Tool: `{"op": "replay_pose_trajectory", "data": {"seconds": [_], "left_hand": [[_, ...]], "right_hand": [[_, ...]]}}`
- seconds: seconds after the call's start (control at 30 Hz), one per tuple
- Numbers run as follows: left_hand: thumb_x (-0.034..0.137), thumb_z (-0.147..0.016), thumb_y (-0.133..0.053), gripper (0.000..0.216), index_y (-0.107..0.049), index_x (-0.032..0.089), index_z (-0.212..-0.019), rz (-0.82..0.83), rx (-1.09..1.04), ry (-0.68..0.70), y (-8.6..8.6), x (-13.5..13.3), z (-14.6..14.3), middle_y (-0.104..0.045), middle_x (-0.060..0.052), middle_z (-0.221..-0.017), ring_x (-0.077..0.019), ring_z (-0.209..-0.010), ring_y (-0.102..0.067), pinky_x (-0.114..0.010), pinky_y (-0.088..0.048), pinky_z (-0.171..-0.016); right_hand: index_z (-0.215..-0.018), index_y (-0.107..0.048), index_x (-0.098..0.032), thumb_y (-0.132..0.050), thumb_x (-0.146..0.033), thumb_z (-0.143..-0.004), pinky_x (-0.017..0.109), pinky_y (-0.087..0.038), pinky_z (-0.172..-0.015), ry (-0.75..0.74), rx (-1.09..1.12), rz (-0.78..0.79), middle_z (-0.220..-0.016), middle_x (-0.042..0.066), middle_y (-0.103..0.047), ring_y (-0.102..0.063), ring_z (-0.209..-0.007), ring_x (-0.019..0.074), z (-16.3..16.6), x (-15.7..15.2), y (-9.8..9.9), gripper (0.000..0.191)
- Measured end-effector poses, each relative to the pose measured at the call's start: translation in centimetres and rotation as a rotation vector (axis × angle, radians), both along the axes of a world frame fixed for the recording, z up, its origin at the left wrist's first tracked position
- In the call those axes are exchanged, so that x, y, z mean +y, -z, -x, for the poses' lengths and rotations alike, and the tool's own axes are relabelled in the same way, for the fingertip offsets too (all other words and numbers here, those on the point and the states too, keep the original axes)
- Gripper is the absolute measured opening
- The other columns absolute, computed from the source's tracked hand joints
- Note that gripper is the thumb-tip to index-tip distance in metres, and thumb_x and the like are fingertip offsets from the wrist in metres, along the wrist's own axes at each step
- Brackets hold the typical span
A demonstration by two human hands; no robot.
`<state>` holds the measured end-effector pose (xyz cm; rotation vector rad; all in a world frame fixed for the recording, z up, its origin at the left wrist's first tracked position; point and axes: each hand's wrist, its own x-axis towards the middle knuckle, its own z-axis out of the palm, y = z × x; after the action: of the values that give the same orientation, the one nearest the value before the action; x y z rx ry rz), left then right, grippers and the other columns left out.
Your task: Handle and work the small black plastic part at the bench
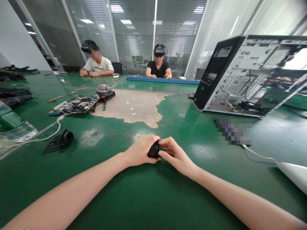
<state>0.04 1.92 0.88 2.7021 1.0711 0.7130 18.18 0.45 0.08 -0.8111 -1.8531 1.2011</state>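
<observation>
The black part [153,151] is between my two hands, in front of me over the near half of the green surface [153,198]; whether it touches the surface I cannot tell. My left hand [142,149] is curled around it from the left, back of the hand up, gripping it. My right hand [177,156] meets it from the other side, thumb and fingers bent and closed on its right end (my own fingers hide some of that end).

To the left of my left hand lies a black piece [61,140] with a round opening and a flat slatted foot. A pale cord [58,125] runs behind it, and a clear bottle [16,124] is at the far left. Farther out, a circuit board [76,104] rests beside a cooler [104,90], next to a bare patch [139,105] in the green with small white bits on it.

To my right, a thin dark thing [230,130] (blurred out, so I cannot name it) lies joined to a white cable [261,155], which leads to a white box [294,174]. Behind them stands an open PC case [216,75].

Across from me sit two people, one in a white shirt [102,65], one in a black shirt [153,67], the latter behind a blue bar [165,80].
</observation>
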Motion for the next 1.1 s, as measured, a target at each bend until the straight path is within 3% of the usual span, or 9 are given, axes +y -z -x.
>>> {"op": "replay_pose_trajectory", "data": {"seconds": [0.2,0.4,0.53,0.67,0.8,0.97,1.1], "left_hand": [[0.035,-0.066,-0.062,0.048,-0.038,0.019,-0.105,-0.004,0.008,-0.004,-0.02,-0.02,0.02,-0.054,-0.005,-0.099,-0.0229,-0.087,-0.051,-0.033,-0.037,-0.075],[0.030,-0.063,-0.064,0.050,-0.038,0.019,-0.104,0.007,0.003,0.018,-0.17,-0.09,0.10,-0.053,-0.005,-0.103,-0.0225,-0.088,-0.051,-0.033,-0.038,-0.076],[0.034,-0.064,-0.063,0.049,-0.039,0.019,-0.104,0.004,0.002,0.007,-0.13,-0.07,0.04,-0.053,-0.005,-0.101,-0.0228,-0.087,-0.051,-0.033,-0.038,-0.075],[0.034,-0.064,-0.063,0.046,-0.040,0.019,-0.102,0.013,0.005,0.005,-0.11,-0.02,0.02,-0.054,-0.005,-0.098,-0.0229,-0.087,-0.051,-0.033,-0.038,-0.075],[0.032,-0.063,-0.063,0.048,-0.040,0.019,-0.103,0.025,0.008,0.006,-0.22,-0.04,0.06,-0.053,-0.005,-0.099,-0.0229,-0.088,-0.051,-0.033,-0.038,-0.076],[0.032,-0.064,-0.063,0.048,-0.039,0.019,-0.103,0.019,-0.016,0.023,-0.28,-0.10,0.04,-0.053,-0.004,-0.099,-0.0219,-0.087,-0.051,-0.033,-0.038,-0.076],[0.034,-0.065,-0.064,0.047,-0.040,0.019,-0.102,0.015,-0.021,0.015,-0.21,-0.09,0.02,-0.054,-0.004,-0.098,-0.0221,-0.086,-0.051,-0.033,-0.038,-0.075]], "right_hand": [[-0.105,-0.042,-0.021,-0.051,-0.023,-0.081,0.031,-0.052,-0.075,-0.011,-0.043,0.035,-0.099,0.004,-0.051,-0.055,-0.091,0.0151,0.01,-0.10,-0.05,0.025],[-0.098,-0.045,-0.022,-0.054,-0.019,-0.079,0.029,-0.052,-0.074,-0.013,-0.027,-0.078,-0.099,0.004,-0.047,-0.052,-0.094,0.0157,-0.02,-0.26,-0.34,0.022],[-0.097,-0.043,-0.022,-0.051,-0.023,-0.082,0.029,-0.053,-0.072,-0.021,-0.026,-0.021,-0.094,0.003,-0.049,-0.054,-0.090,0.0147,0.05,-0.09,-0.22,0.017],[-0.106,-0.039,-0.022,-0.049,-0.022,-0.082,0.033,-0.052,-0.076,-0.006,-0.086,-0.004,-0.100,0.005,-0.050,-0.054,-0.090,0.0151,0.05,-0.13,-0.15,0.026],[-0.108,-0.040,-0.022,-0.049,-0.020,-0.082,0.033,-0.052,-0.077,-0.019,-0.128,-0.077,-0.098,0.005,-0.050,-0.055,-0.088,0.0153,-0.02,-0.51,-0.48,0.028],[-0.100,-0.047,-0.023,-0.048,-0.019,-0.082,0.033,-0.052,-0.078,0.011,-0.117,-0.253,-0.109,0.007,-0.044,-0.048,-0.101,0.0183,-0.15,-0.77,-0.83,0.018],[-0.104,-0.044,-0.023,-0.046,-0.021,-0.083,0.035,-0.052,-0.077,0.037,-0.111,-0.232,-0.108,0.007,-0.046,-0.050,-0.099,0.0189,-0.15,-0.52,-0.55,0.021]]}}
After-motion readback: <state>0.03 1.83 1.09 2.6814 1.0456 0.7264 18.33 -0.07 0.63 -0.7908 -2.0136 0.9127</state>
